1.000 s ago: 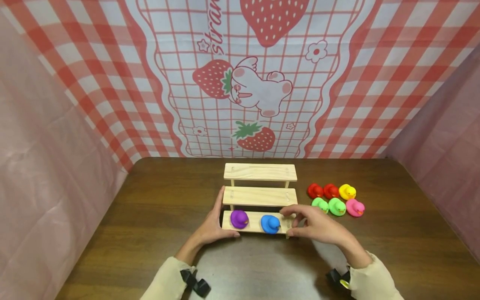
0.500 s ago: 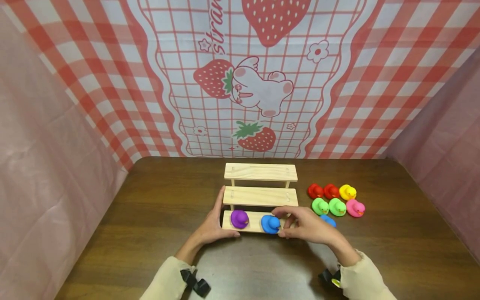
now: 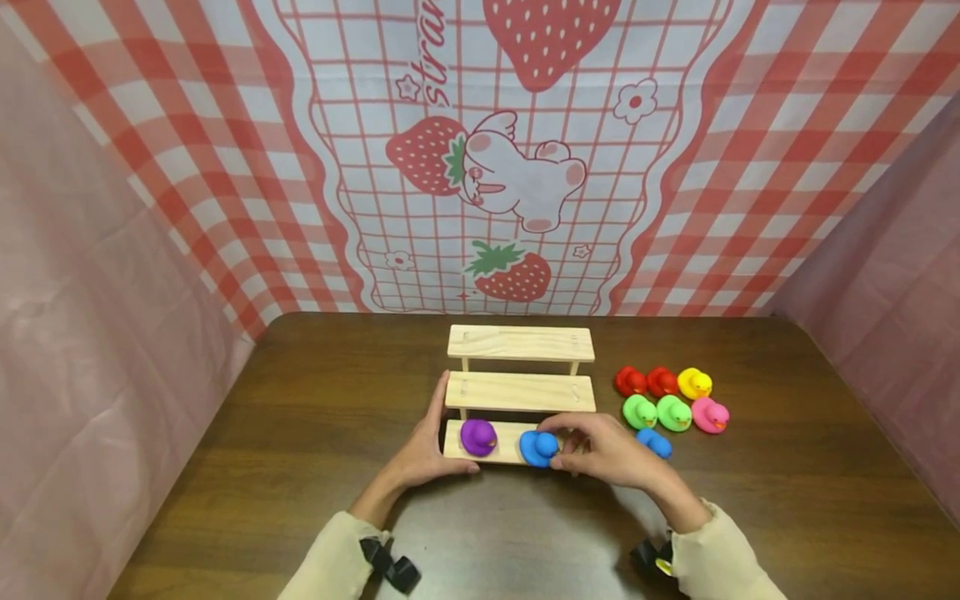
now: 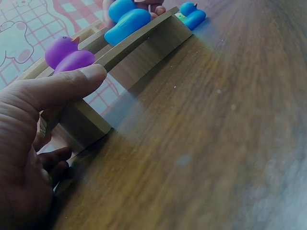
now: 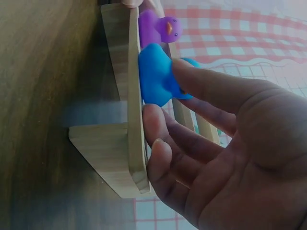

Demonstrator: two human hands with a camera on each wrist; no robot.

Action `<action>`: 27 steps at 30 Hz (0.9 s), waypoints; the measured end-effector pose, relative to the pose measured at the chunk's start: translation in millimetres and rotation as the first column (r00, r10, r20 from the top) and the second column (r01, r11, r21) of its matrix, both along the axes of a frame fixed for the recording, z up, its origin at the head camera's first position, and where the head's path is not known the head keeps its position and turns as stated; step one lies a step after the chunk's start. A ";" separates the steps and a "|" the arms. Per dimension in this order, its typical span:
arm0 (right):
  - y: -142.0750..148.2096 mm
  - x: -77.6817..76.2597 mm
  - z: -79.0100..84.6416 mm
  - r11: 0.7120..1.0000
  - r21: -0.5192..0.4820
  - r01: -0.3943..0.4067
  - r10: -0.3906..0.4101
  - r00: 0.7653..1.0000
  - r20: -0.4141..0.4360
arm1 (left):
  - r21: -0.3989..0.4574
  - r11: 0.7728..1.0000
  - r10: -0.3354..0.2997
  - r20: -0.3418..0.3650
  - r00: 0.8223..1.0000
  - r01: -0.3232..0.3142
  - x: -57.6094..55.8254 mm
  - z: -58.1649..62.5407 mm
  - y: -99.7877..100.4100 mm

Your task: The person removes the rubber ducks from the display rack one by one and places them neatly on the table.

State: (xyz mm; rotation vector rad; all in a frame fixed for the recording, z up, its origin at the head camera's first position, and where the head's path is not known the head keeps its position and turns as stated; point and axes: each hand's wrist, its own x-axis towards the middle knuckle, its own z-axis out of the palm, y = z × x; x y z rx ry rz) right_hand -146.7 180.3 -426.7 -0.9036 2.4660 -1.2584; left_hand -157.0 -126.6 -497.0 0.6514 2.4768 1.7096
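Note:
A three-tier wooden display stand [image 3: 521, 392] stands on the table, its steps rising toward the back. My left hand [image 3: 427, 454] grips its left end, thumb along the front edge of the lowest step and fingers round the side. On that step sits a purple rubber duck [image 3: 478, 438], close to my left thumb. To its right, on the same step, is a blue rubber duck [image 3: 537, 448]. My right hand [image 3: 611, 450] pinches this blue duck from the right; in the right wrist view the thumb [image 5: 206, 81] lies against its head and other fingers curl beneath.
Right of the stand, more rubber ducks rest on the table: two red [image 3: 631, 382], a yellow [image 3: 694, 383], two green [image 3: 674, 413], a pink [image 3: 709, 415] and a second blue duck [image 3: 655, 443], partly behind my right hand. A strawberry-print cloth [image 3: 487, 167] hangs behind.
My right hand has moved left from the step's right end to the blue duck, which has shifted slightly left. The second blue duck has come into view. My left hand stays put.

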 end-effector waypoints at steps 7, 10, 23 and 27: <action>-1.4 -0.9 -3.6 1.000 -0.003 0.018 -0.018 0.999 -0.029 | 0.002 1.000 -0.001 -0.004 1.000 0.001 -1.0 -0.1 -0.6; -2.1 -1.3 -4.3 1.000 0.000 0.025 -0.025 0.999 -0.031 | 0.003 1.000 -0.001 -0.003 1.000 0.001 -1.2 0.1 -0.4; 2.1 2.6 2.3 0.998 -0.052 0.034 -0.035 0.999 -0.030 | -0.006 1.000 0.004 0.000 1.000 -0.004 -0.3 0.3 -0.4; 5.3 4.0 7.1 0.997 -0.069 0.037 -0.040 0.998 -0.039 | -0.001 1.000 -0.002 -0.003 1.000 0.002 -0.8 -0.3 -0.3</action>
